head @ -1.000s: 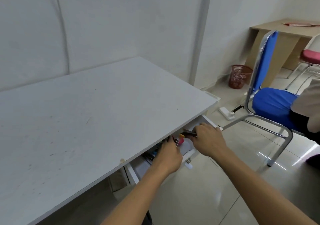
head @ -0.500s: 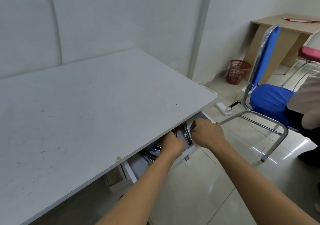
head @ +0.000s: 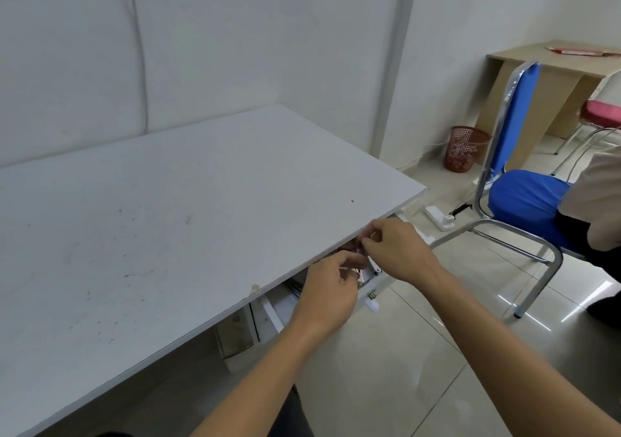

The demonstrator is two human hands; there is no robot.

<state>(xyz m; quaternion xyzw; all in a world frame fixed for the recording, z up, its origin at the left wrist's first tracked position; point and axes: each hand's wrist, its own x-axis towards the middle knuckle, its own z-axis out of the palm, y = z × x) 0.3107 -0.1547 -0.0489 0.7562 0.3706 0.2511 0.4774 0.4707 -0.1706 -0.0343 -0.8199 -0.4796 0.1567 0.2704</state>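
Hands are now lifted from deep in the drawer [head: 378,287] to the table [head: 201,201] edge, right hand [head: 400,251] pinching a small dark item [head: 357,247], left hand [head: 331,288] curled beside it, grip unclear; pick likely done, placing next.

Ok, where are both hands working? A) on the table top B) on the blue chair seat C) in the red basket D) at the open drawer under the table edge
D: the left hand and right hand are both over the drawer pulled out beneath the table edge.
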